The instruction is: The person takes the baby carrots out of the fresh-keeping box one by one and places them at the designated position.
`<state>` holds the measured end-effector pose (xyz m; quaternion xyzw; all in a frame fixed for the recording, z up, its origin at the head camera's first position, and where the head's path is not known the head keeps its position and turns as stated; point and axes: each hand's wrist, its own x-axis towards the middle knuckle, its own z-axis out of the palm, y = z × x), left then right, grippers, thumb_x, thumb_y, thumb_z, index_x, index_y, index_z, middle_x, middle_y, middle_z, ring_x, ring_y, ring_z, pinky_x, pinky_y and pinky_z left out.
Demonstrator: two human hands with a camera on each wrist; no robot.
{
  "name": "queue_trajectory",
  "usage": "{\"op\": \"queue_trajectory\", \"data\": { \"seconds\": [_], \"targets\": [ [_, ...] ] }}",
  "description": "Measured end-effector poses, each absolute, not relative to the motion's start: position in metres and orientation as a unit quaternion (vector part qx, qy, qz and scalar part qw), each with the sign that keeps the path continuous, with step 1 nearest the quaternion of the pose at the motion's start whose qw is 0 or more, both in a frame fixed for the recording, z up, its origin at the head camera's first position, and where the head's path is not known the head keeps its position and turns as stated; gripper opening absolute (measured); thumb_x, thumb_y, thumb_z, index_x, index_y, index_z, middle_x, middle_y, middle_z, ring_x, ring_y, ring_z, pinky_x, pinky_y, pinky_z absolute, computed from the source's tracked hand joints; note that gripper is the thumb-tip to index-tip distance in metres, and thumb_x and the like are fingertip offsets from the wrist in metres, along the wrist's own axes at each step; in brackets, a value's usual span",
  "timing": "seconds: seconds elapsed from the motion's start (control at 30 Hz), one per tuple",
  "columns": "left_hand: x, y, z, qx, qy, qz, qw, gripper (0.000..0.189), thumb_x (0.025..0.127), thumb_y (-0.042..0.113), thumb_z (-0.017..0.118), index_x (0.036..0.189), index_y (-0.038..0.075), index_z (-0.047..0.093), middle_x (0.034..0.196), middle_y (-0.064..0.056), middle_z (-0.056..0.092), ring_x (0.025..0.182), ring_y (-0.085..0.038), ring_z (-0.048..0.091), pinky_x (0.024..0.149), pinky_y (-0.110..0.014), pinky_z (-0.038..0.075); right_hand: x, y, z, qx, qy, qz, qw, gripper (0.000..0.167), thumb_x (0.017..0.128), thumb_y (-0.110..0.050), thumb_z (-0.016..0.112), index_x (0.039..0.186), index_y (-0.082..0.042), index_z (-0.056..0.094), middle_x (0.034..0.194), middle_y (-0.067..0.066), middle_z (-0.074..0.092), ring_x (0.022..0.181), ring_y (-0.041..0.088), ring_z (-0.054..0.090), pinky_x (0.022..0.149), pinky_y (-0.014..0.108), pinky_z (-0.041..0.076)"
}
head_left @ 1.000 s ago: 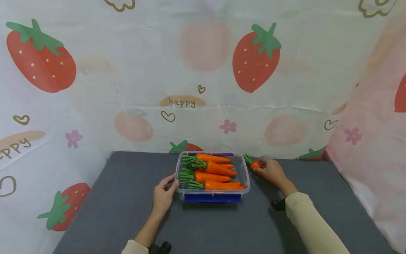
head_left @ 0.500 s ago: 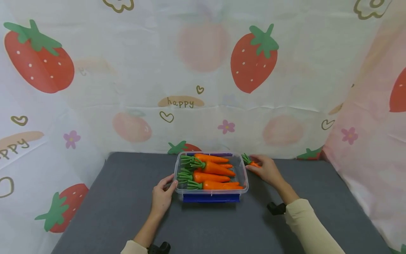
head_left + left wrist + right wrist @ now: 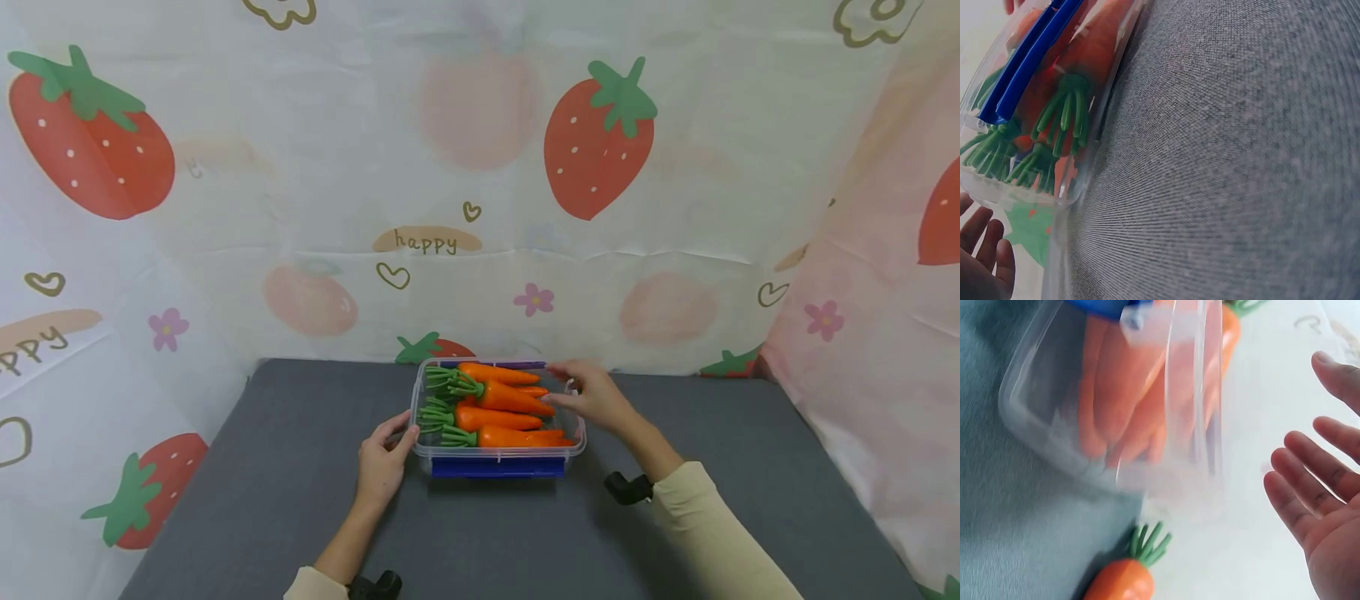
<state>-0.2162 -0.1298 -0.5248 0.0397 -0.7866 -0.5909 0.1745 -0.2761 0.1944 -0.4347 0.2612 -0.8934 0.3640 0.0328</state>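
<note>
Head cam gives me a grey, woven-look table (image 3: 487, 533), w/ a white printed backdrop (image 3: 337, 108) behind & at L, and a pinkish side panel (image 3: 885, 400) at R. On the backdrop I've got a big red strawberry print (image 3: 93, 133) upper L, another (image 3: 600, 146) R of ctr., "happy" lettering (image 3: 426, 242) on a tan smear approx. mid, gold heart outline (image 3: 393, 275) just below, pink flower print (image 3: 534, 300) nearby, plus a faded peach-toned fruit print (image 3: 311, 300) L of ctr.
</note>
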Motion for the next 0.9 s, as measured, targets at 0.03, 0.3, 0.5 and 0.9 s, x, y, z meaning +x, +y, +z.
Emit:
{"op": "queue_trajectory", "data": {
  "seconds": [0.03, 0.3, 0.5, 0.9],
  "targets": [
    [-0.216, -0.130, -0.525, 0.040, -0.786, -0.592, 0.174, 0.035, 0.091, 0.016, 0.069, 0.122, 0.002, 0.067, 0.116, -0.019, 0.068, 0.099, -0.025, 0.067, 0.073, -0.012, 0.048, -0.276, 0.191, -0.435, 0.268, -0.892, 0.363, 0.030, 0.047, 0.088, -0.018, 0.072, 0.129, 0.001, 0.060, 0.121, 0.019, 0.063, 0.107, 0.034, 0.060, 0.091, 0.048, 0.052],
    [-0.216, -0.131, -0.524, 0.040, -0.782, -0.598, 0.173, 0.035, 0.090, 0.015, 0.070, 0.122, 0.002, 0.067, 0.116, -0.019, 0.069, 0.095, -0.014, 0.066, 0.072, -0.012, 0.048, -0.280, 0.169, -0.439, 0.283, -0.887, 0.366, -0.013, 0.052, 0.088, -0.025, 0.072, 0.130, 0.002, 0.059, 0.121, 0.021, 0.061, 0.109, 0.037, 0.058, 0.093, 0.053, 0.049],
    [-0.216, -0.130, -0.525, 0.038, -0.786, -0.593, 0.170, 0.035, 0.091, 0.017, 0.069, 0.123, 0.002, 0.067, 0.117, -0.019, 0.068, 0.102, -0.028, 0.066, 0.074, -0.013, 0.049, -0.288, 0.156, -0.448, 0.279, -0.899, 0.338, -0.027, 0.052, 0.089, -0.029, 0.071, 0.131, -0.001, 0.059, 0.125, 0.016, 0.063, 0.114, 0.033, 0.059, 0.096, 0.049, 0.050],
    [-0.216, -0.129, -0.525, 0.040, -0.780, -0.600, 0.175, 0.034, 0.090, 0.014, 0.070, 0.121, 0.001, 0.067, 0.116, -0.019, 0.068, 0.099, -0.028, 0.067, 0.072, -0.011, 0.048, -0.299, 0.130, -0.462, 0.200, -0.924, 0.316, -0.077, 0.055, 0.088, -0.029, 0.073, 0.136, -0.006, 0.056, 0.134, 0.013, 0.059, 0.122, 0.030, 0.055, 0.103, 0.046, 0.046]
  ]
}}
